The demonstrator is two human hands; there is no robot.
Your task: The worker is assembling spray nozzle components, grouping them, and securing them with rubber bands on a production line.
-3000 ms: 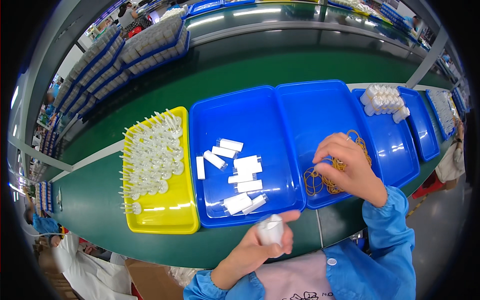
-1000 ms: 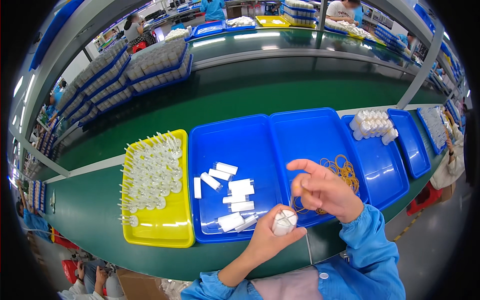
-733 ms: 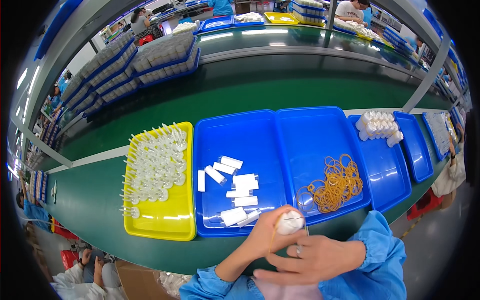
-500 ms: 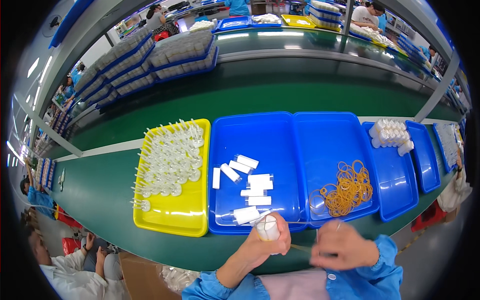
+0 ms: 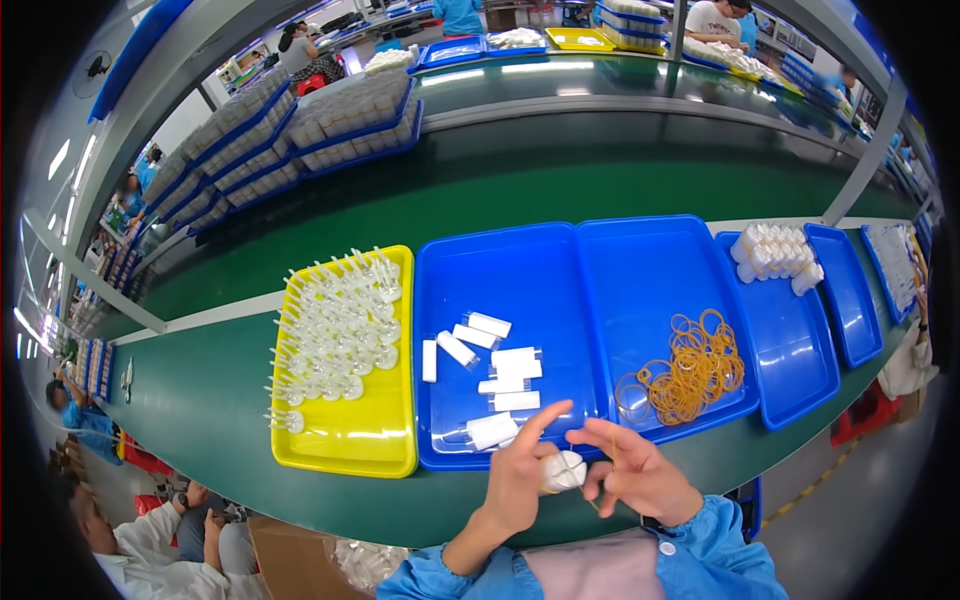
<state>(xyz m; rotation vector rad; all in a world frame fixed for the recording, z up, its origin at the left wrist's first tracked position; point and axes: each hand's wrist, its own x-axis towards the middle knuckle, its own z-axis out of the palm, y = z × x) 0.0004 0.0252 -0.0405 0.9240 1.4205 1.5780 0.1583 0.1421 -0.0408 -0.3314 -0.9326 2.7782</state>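
Observation:
My left hand (image 5: 512, 488) grips a small white bundle (image 5: 563, 471) of rounded pieces at the near edge of the bench, its index finger pointing up. Close beside it on the right, my right hand (image 5: 640, 475) has its fingers partly spread and bent around a thin rubber band (image 5: 592, 497) that runs to the bundle; part of the band is hidden. Just beyond my hands, a blue tray (image 5: 505, 270) holds several white blocks (image 5: 515, 362) with clear ends. The blue tray (image 5: 645, 270) to its right holds a heap of yellow-brown rubber bands (image 5: 690, 375).
A yellow tray (image 5: 340, 440) of clear stemmed pieces (image 5: 335, 330) stands left. At right, another blue tray (image 5: 795, 370) carries finished-looking white bundles (image 5: 775, 250). Stacked loaded trays (image 5: 350, 125) line the far left of the green bench (image 5: 190, 390). A seated person (image 5: 150, 540) is at lower left.
My right hand has moved left, up against the bundle, and the band stretched between my hands is now much shorter. My left index finger has lifted. The view has shifted slightly.

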